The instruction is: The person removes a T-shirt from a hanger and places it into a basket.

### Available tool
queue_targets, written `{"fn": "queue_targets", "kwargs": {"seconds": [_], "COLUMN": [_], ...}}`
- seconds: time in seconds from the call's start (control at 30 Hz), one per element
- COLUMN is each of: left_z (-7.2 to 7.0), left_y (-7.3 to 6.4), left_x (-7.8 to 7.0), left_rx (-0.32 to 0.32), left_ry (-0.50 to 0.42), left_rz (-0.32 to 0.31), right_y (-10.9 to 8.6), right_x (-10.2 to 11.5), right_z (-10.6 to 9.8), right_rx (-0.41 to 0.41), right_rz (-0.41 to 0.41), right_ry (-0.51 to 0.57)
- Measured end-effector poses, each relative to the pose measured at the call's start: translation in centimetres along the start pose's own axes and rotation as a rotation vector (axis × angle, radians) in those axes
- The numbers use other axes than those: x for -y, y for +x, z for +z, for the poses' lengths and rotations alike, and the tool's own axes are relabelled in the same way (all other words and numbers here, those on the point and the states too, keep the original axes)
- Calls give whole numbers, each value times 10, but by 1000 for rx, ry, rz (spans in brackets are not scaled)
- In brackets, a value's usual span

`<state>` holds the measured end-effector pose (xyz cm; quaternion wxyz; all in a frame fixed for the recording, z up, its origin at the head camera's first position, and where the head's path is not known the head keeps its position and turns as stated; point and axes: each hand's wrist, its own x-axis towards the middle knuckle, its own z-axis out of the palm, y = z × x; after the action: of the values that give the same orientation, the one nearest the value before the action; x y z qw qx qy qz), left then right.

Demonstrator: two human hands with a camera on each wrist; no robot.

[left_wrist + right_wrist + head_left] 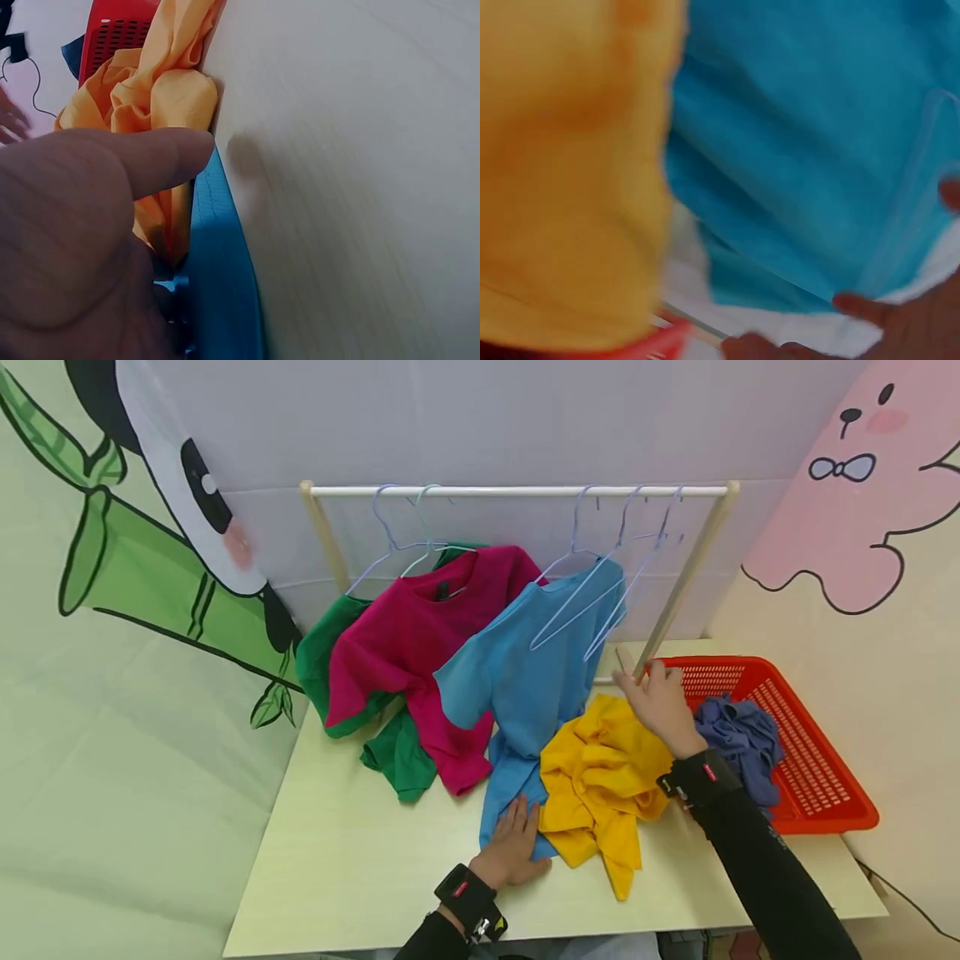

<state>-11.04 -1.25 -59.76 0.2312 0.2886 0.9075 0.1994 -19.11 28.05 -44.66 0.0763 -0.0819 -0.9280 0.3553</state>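
My left hand [513,847] rests flat on the lower edge of a blue shirt [540,652], its fingers touching the cloth near the table's front. The shirt hangs from a hanger on the rack, its lower part lying on the table. Over the crumpled yellow garment [600,760] reaches my right hand [663,710], fingers spread and holding nothing visible, beside the rack's right post [686,585]. Two bare hangers [573,614] hang in front of the blue shirt. In the right wrist view, the yellow cloth [570,180] looks close and blurred.
A magenta shirt [427,627] and a green garment [322,660] hang at the rack's left. The white rail [517,492] spans the top. At right, a red basket [825,752] holds a crumpled dark blue garment [738,739]. Everything stands on a pale table [337,868].
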Motion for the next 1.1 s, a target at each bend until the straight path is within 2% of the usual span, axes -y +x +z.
{"fn": "queue_targets", "kwargs": {"seconds": [0.1, 0.17, 0.23, 0.3, 0.4, 0.5, 0.63, 0.8, 0.87, 0.97, 1.03, 1.1], "left_z": [1, 0, -2, -4, -9, -23, -51, -95, -115, -148, -169, -189], "left_y": [3, 4, 5, 4, 3, 0, -6, -9, -10, -11, -10, -8], "left_x": [3, 5, 6, 7, 10, 15, 23, 24, 22, 17, 14, 10], "left_rx": [5, -2, -2, -13, -69, -195, -427, -723, -802, -872, -907, -935], "left_ry": [1, 5, 13, 15, 5, -26, -63, -10, 16, 19, 17, 15], "left_rz": [3, 2, -1, 9, 37, 59, 73, 138, 154, 159, 166, 184], "right_y": [-12, -18, -26, -33, -44, -54, -67, -84, -87, -90, -93, -98], "right_x": [-26, -42, -56, -70, -86, -90, -88, -88, -86, -83, -79, -72], "right_z": [35, 58, 78, 95, 112, 117, 118, 116, 110, 95, 77, 56], "right_rx": [236, 359, 469, 534, 518, 435, 371, 277, 245, 214, 210, 201], "right_rz": [5, -5, 11, 32, 35, 12, 16, 20, 42, 91, 115, 97], "right_ry": [-140, -216, -253, -275, -284, -290, -244, -174, -115, 6, 92, 148]}}
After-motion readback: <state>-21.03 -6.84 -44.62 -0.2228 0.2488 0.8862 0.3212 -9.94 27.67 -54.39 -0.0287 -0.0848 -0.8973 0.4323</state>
